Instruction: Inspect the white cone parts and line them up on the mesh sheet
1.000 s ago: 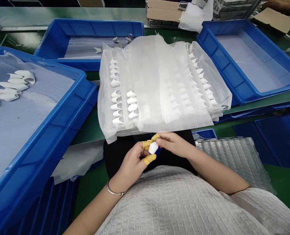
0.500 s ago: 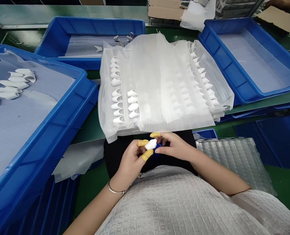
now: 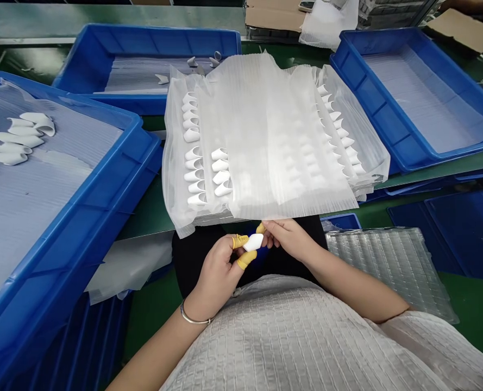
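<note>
A small white angled plastic piece [image 3: 253,242] is pinched by my left hand [image 3: 219,266], over the dark lap. Yellow finger cots cover the thumb and a fingertip of that hand. Close against the piece's right end, my right hand [image 3: 288,236] has its fingers drawn together, one in a yellow cot. What lies between those right fingers, if anything, is hidden. Just beyond both hands is a tray [image 3: 208,219] draped with translucent foam sheet [image 3: 253,136]. Rows of similar white tubular pieces [image 3: 220,176] show at its left and right sides.
A blue bin [image 3: 123,157] at left holds several loose white pieces [image 3: 17,140] on foam sheet. Another blue bin [image 3: 151,35] stands behind with a few pieces. At right are a foam-lined blue bin [image 3: 388,117] and, lower down, clear plastic trays [image 3: 388,266].
My right hand's fingers have closed together beside the piece, where they were spread apart. My left hand has shifted slightly right with the white piece.
</note>
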The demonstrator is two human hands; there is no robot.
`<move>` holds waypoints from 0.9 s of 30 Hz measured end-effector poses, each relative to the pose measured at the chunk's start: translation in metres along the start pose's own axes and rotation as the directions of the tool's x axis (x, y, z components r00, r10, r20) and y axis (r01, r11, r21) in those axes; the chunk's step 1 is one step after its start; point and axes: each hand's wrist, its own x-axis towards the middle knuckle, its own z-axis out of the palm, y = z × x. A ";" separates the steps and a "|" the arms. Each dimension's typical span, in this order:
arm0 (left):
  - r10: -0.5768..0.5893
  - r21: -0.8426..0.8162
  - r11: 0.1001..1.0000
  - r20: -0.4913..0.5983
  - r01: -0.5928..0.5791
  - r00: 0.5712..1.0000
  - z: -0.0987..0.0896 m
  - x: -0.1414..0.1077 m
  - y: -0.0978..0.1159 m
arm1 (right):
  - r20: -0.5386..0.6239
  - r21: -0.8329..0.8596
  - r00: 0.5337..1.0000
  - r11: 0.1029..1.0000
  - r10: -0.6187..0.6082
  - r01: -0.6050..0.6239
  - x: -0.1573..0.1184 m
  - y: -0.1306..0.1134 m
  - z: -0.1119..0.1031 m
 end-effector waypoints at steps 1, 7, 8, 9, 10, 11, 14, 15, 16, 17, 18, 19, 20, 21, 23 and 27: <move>0.004 0.005 1.000 -0.002 -0.004 1.000 0.000 0.000 0.000 | -0.004 0.013 1.000 1.000 0.009 -0.009 0.000 0.001 -0.002; -0.059 -0.017 0.998 -0.007 0.059 0.998 0.001 0.002 -0.001 | 0.180 -0.090 0.973 0.983 -0.144 0.162 -0.006 -0.006 -0.007; -0.101 -0.045 0.994 -0.001 0.101 0.995 0.001 0.001 -0.001 | 0.188 -0.098 0.970 0.979 -0.157 0.178 -0.007 -0.007 -0.007; -0.148 -0.084 0.985 0.008 0.148 0.989 0.001 0.001 -0.001 | 0.186 -0.107 0.968 0.976 -0.169 0.191 -0.008 -0.009 -0.007; -0.196 -0.130 0.972 0.022 0.198 0.980 0.001 0.001 -0.001 | 0.176 -0.124 0.967 0.970 -0.187 0.210 -0.008 -0.010 -0.007; -0.240 -0.177 0.954 0.039 0.243 0.970 0.002 0.000 -0.001 | 0.163 -0.155 0.964 0.959 -0.210 0.236 -0.009 -0.011 -0.007; -0.306 -0.276 0.907 0.082 0.317 0.948 0.001 0.000 -0.001 | 0.150 -0.316 0.936 0.882 -0.318 0.350 -0.012 -0.012 -0.008; -0.311 -0.290 0.901 0.088 0.323 0.946 0.001 0.000 0.000 | 0.160 -0.368 0.922 0.846 -0.352 0.387 -0.013 -0.012 -0.008; -0.311 -0.294 0.899 0.092 0.324 0.946 0.001 0.000 0.000 | 0.171 -0.408 0.911 0.815 -0.375 0.412 -0.013 -0.011 -0.009; -0.306 -0.289 0.902 0.093 0.320 0.947 0.001 0.001 0.000 | 0.174 -0.428 0.906 0.799 -0.386 0.423 -0.014 -0.011 -0.009; -0.296 -0.275 0.910 0.089 0.309 0.951 0.001 0.001 0.001 | 0.166 -0.424 0.909 0.804 -0.383 0.416 -0.014 -0.009 -0.009; -0.280 -0.249 0.924 0.080 0.291 0.957 0.001 0.001 0.001 | 0.155 -0.399 0.918 0.827 -0.364 0.395 -0.013 -0.008 -0.009; -0.257 -0.215 0.940 0.065 0.265 0.964 0.001 0.001 0.001 | 0.149 -0.363 0.931 0.857 -0.334 0.366 -0.012 -0.006 -0.009; -0.227 -0.174 0.957 0.048 0.232 0.973 0.001 0.001 0.000 | 0.148 -0.324 0.942 0.886 -0.300 0.333 -0.011 -0.004 -0.009; -0.166 -0.100 0.981 0.025 0.168 0.986 0.001 0.001 0.000 | 0.158 -0.254 0.959 0.929 -0.233 0.268 -0.009 -0.002 -0.008; -0.189 -0.108 0.976 0.028 0.191 0.982 0.001 0.001 0.000 | 0.167 -0.207 0.961 0.945 -0.220 0.252 -0.008 -0.004 -0.007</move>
